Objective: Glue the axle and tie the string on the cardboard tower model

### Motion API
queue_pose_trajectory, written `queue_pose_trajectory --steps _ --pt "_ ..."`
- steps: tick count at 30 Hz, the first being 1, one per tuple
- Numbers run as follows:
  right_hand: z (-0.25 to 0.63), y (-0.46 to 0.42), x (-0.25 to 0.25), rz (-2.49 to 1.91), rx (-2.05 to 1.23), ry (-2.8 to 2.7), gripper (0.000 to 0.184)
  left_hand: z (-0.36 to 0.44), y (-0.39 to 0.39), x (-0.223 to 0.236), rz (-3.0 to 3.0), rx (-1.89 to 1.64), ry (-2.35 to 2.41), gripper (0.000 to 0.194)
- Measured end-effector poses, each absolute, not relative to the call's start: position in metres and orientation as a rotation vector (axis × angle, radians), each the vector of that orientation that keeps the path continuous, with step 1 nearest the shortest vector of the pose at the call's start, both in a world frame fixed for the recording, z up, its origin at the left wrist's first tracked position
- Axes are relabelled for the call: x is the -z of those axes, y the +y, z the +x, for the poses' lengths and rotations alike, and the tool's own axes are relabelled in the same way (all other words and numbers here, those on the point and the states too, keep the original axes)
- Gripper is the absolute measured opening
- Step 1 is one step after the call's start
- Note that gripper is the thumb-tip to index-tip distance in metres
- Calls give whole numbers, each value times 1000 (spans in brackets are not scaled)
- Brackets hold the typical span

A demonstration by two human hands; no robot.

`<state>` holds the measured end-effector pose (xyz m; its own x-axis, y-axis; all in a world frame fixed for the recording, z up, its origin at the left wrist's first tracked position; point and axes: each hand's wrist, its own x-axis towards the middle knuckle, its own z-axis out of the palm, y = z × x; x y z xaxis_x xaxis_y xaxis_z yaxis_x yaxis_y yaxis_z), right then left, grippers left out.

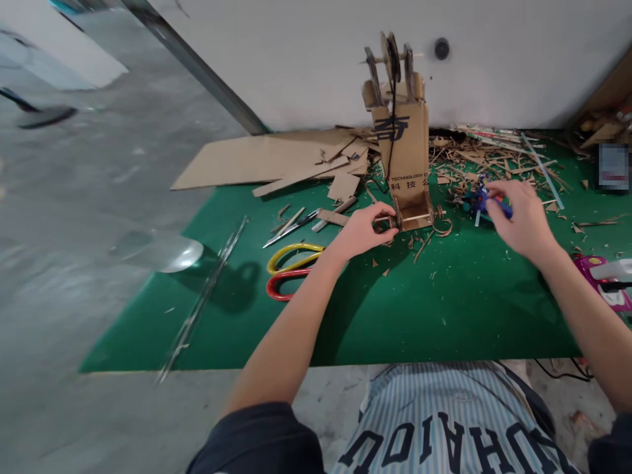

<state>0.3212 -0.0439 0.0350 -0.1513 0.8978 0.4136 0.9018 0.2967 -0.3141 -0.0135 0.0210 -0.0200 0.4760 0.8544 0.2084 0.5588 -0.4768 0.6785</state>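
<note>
A tall cardboard tower (402, 141) with wheels and a black cord on top stands on the green mat (444, 309). My left hand (364, 230) pinches a small cardboard piece at the tower's open base (415, 214). My right hand (518, 220) reaches to the right of the tower and closes its fingers on a small blue object (481, 201) lying among cardboard scraps.
Scissors with yellow and red handles (291, 266) lie left of my left arm. Flat cardboard sheets (266, 158) and strips lie at the back left. A pink and white glue gun (609, 280) rests at the right edge. A metal ruler (202, 299) crosses the mat's left edge.
</note>
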Motion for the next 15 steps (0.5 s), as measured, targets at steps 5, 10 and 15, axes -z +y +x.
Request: queue_pose_trajectory --steps 5,10,15 --pt "282 -55 -21 -1562 -327 -2163 52 -15 24 23 2191 -712 1202 29" --pt "268 -50 -9 -1672 -140 -2315 53 -13 28 29 2321 -701 1294 33" --pt "261 -50 -4 -1650 251 -2289 42 -9 23 29 2470 -648 1297 38"
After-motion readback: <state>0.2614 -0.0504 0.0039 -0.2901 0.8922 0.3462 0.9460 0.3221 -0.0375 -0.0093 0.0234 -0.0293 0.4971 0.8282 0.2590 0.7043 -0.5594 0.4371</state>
